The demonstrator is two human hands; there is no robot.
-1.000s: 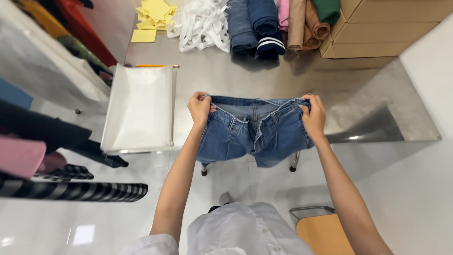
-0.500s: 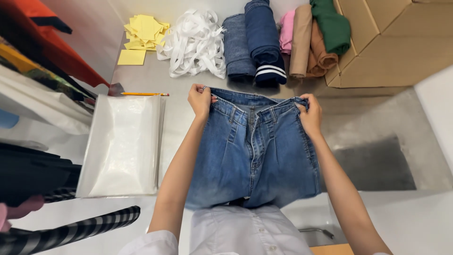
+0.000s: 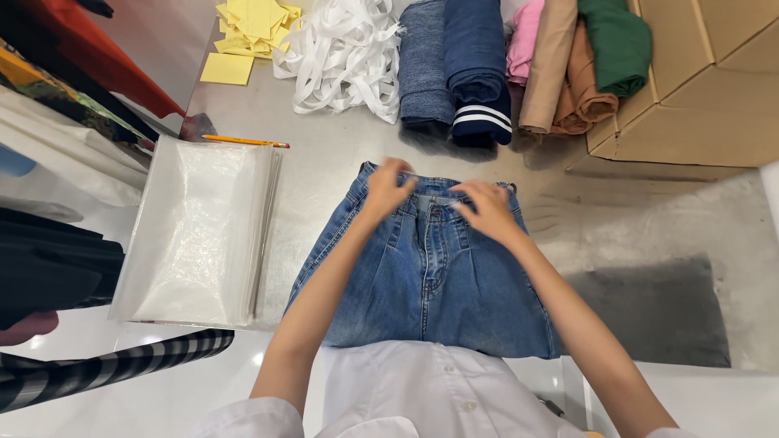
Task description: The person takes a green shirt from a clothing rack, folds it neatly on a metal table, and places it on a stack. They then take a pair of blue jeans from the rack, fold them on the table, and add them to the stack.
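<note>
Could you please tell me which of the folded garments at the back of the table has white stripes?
The dark navy folded garment, second from the left, has two white stripes at its near end; the others are plain.

Blue denim shorts (image 3: 426, 276) flat on grey tabletop (image 3: 341, 162), waistband toward far edge. Left hand (image 3: 388, 188) and right hand (image 3: 485, 209) on waistband, fingers spread loose. Stack of clear plastic bags (image 3: 195, 231) near left edge; pencil (image 3: 243, 141) beyond; rolled fabrics (image 3: 479, 65) along far edge.

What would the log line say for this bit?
left hand: on jeans waistband | right hand: on waistband | jeans: flat on table | bags: beside jeans
</note>
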